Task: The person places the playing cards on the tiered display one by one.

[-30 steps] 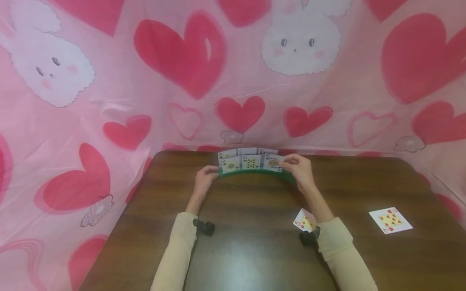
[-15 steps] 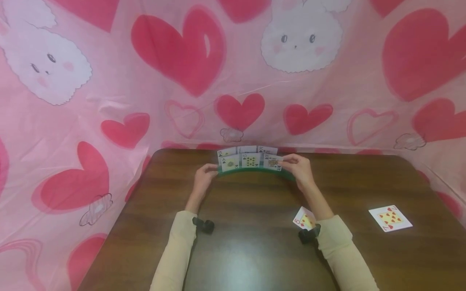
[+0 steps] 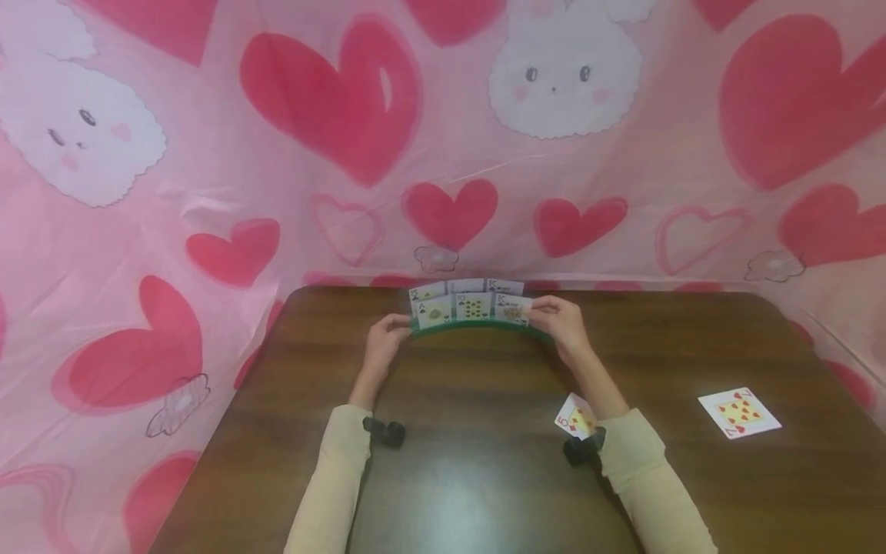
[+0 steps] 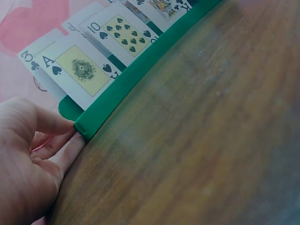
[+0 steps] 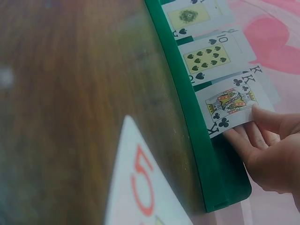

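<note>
A curved green card holder (image 3: 477,324) stands at the far side of the table with playing cards upright in two rows. My left hand (image 3: 383,342) pinches its left end between thumb and fingers, beside the ace of spades (image 4: 84,70) and, behind that, the three of clubs (image 4: 29,60). In the middle of the front row is the ten of spades (image 4: 123,35). My right hand (image 3: 567,331) pinches the king of clubs (image 5: 232,104) by its outer edge, thumb in front and fingers behind. The card's lower edge sits at the holder's front ledge. Another king stands partly hidden behind it.
A five of diamonds (image 3: 573,415) lies face up on the wooden table (image 3: 484,431), partly covered by my right wrist in the head view. Farther right lies a seven of hearts (image 3: 739,413). Pink heart-patterned cloth (image 3: 471,146) hangs behind the table.
The head view has shifted slightly. Both hands keep their places, the left at the holder's end and the right on the king of clubs; the loose cards have not moved.
</note>
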Demonstrator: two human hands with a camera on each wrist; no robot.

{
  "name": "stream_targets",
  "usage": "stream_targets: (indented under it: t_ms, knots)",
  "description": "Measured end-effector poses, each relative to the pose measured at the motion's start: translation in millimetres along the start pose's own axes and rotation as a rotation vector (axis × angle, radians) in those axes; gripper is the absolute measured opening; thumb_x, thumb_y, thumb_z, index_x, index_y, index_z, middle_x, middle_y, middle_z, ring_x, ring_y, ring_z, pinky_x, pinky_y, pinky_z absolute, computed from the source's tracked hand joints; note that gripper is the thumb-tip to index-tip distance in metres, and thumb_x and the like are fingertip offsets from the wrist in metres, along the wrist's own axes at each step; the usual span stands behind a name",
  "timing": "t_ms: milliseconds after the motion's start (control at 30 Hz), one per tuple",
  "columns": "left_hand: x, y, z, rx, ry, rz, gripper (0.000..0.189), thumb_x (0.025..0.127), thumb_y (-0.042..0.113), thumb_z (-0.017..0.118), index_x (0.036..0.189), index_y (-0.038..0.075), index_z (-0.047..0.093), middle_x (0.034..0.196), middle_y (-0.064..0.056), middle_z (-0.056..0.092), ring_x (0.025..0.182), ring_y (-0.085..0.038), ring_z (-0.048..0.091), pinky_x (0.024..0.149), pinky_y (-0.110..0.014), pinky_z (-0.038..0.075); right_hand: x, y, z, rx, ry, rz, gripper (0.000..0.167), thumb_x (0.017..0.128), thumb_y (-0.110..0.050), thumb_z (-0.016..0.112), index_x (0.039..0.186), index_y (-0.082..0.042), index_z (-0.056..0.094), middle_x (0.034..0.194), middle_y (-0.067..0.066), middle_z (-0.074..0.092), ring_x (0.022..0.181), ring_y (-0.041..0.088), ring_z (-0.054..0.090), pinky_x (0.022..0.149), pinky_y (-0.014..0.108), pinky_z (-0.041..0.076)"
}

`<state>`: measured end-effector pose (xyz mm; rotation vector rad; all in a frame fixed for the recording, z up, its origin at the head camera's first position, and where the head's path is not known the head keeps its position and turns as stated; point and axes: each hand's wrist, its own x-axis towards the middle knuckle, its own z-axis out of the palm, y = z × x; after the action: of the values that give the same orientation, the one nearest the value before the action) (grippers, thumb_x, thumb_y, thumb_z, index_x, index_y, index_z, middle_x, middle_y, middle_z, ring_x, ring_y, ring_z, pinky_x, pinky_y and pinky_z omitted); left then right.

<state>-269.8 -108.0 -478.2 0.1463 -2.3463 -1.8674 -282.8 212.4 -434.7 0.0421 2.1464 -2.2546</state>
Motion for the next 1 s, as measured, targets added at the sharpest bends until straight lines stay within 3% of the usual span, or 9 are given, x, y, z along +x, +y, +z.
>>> stream_targets:
  t_ms: [267, 567, 700, 1000]
  knots:
    - [1.2, -1.1, -0.6, 0.000, 0.004, 0.004, 0.017, 0.082, 0.004, 0.062, 0.099, 0.002, 0.067, 0.102, -0.013, 0.063, 0.093, -0.024, 0.056, 0.080, -0.038, 0.043, 1.3, 2.0, 4.1, 0.003, 0.025, -0.006, 0.026, 0.080, -0.001, 0.067, 0.100, 0.011, 0.056, 0.088, 0.008, 0.064, 0.083, 0.019, 0.062, 0.078, 0.031, 0.049]
    - [0.3, -2.2, -0.5, 0.009, -0.006, 0.021, 0.017, 0.084, 0.006, 0.061, 0.099, 0.004, 0.067, 0.101, -0.011, 0.063, 0.093, -0.022, 0.056, 0.081, -0.038, 0.043, -1.0, 2.3, 7.7, -0.219, 0.126, -0.133, 0.022, 0.079, -0.006, 0.071, 0.093, 0.008, 0.063, 0.089, 0.021, 0.064, 0.079, 0.024, 0.062, 0.068, 0.024, 0.051]
    - [-0.4, -2.1, -0.7, 0.002, -0.011, 0.020, 0.016, 0.084, 0.006, 0.061, 0.099, 0.004, 0.066, 0.102, -0.011, 0.063, 0.092, -0.023, 0.056, 0.080, -0.038, 0.043, -1.0, 2.8, 7.3, -0.274, 0.156, -0.130, 0.022, 0.079, -0.010, 0.072, 0.093, 0.005, 0.064, 0.092, 0.019, 0.065, 0.079, 0.021, 0.061, 0.067, 0.023, 0.050]
    - [-0.4, -0.9, -0.1, 0.012, -0.004, 0.002, 0.017, 0.084, 0.007, 0.060, 0.100, 0.004, 0.066, 0.104, -0.012, 0.062, 0.095, -0.023, 0.055, 0.083, -0.040, 0.042, -0.8, 2.7, 7.3, -0.281, 0.169, -0.119, 0.022, 0.078, -0.012, 0.073, 0.092, 0.003, 0.065, 0.092, 0.017, 0.065, 0.079, 0.021, 0.061, 0.067, 0.023, 0.050]
